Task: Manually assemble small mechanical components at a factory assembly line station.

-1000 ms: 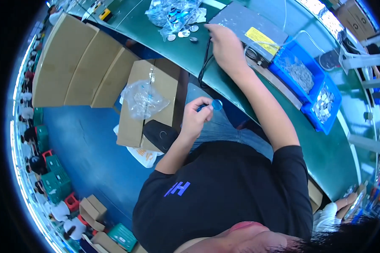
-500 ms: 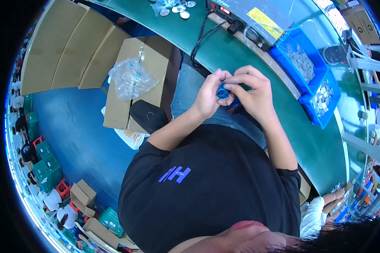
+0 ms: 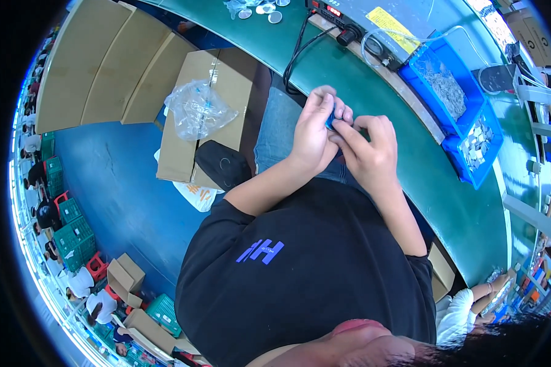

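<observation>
A small round blue piece point(image 3: 330, 122) is pinched between my two hands, above my lap at the near edge of the green bench. It now looks narrow, and fingers cover most of it. My left hand point(image 3: 313, 136) grips it from the left, thumb and fingers bent around it. From the right, the closed thumb and forefinger of my right hand point(image 3: 372, 150) press against its lower side. Exactly what kind of part it is, I cannot make out.
Silvery discs point(image 3: 275, 17) lie at the bench's point(image 3: 324, 73) far end. A grey control box point(image 3: 382, 27) with black cables stands beyond my hands. Blue bins point(image 3: 453, 160) of small parts sit at right. A cardboard box point(image 3: 180, 147) with a clear plastic bag point(image 3: 199, 110) is left.
The blue piece has turned from showing its round face to nearly edge-on. My right hand has dropped slightly and its fingers have curled in; the whole view has shifted a little.
</observation>
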Motion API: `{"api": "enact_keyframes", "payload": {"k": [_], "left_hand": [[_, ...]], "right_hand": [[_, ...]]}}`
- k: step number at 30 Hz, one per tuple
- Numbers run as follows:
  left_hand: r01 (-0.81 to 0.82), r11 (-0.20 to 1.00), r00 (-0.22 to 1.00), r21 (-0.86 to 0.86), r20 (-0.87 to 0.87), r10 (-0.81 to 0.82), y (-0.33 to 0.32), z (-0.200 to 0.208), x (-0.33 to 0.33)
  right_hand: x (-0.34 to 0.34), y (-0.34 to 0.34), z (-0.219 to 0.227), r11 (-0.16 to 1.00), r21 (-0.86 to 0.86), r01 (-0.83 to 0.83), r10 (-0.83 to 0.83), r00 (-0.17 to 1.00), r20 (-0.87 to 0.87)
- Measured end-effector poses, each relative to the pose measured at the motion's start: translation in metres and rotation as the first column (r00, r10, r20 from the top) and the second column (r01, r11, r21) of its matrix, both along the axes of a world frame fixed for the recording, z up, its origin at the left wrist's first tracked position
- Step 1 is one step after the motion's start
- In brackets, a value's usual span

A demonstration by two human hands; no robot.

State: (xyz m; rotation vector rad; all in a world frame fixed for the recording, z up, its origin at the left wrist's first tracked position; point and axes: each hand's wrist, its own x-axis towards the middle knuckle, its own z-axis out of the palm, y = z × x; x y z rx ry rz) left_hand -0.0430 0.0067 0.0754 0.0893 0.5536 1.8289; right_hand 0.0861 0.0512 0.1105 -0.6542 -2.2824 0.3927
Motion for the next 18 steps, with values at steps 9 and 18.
{"api": "enact_keyframes", "payload": {"k": [9,18], "left_hand": [[0.033,0.999,0.986,0.018,0.161,-0.035,-0.002,0.001,0.004],[0.052,0.999,0.963,-0.007,0.266,-0.048,-0.004,0.003,0.002]], "right_hand": [[0.0,0.01,-0.008,0.987,0.155,-0.04,0.022,0.993,0.116],[0.003,0.007,-0.015,0.987,-0.15,0.055,-0.074,0.99,-0.12]]}}
